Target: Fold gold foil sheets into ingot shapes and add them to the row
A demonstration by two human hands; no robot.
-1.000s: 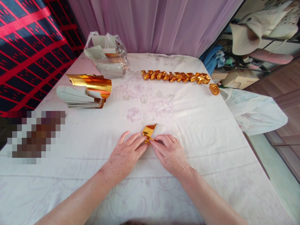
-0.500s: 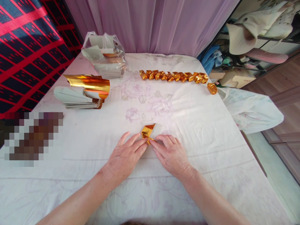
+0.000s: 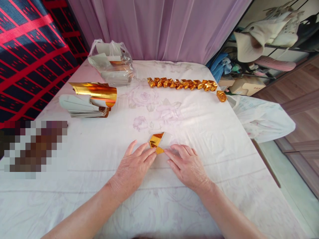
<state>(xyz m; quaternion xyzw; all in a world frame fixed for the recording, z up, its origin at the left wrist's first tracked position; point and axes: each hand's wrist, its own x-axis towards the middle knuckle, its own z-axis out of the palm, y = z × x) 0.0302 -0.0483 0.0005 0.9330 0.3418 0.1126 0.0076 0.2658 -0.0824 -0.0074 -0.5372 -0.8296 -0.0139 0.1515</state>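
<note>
A partly folded sheet of gold foil paper point(image 3: 156, 139) lies on the table in front of me, its pale underside showing at the right. My left hand point(image 3: 136, 162) rests over its lower left edge, with thumb and index finger pressed together on the fold. A small gold flap points to the right at the bottom. Just right of that flap is my right hand point(image 3: 185, 166), thumb and index finger apart, the index fingertip at the flap's tip and nothing held.
Folded gold pieces point(image 3: 183, 84) stand in a row at the back, with a single folded piece point(image 3: 221, 96) at its right end. Loose foil sheets point(image 3: 92, 91) lie at the left, before a clear plastic bag point(image 3: 112, 71) of paper. A white bag point(image 3: 266, 116) hangs beyond the right edge.
My right hand has moved slightly right, and its thumb has come away from the paper. The small bottom flap now shows more fully. My left hand stays on the fold.
</note>
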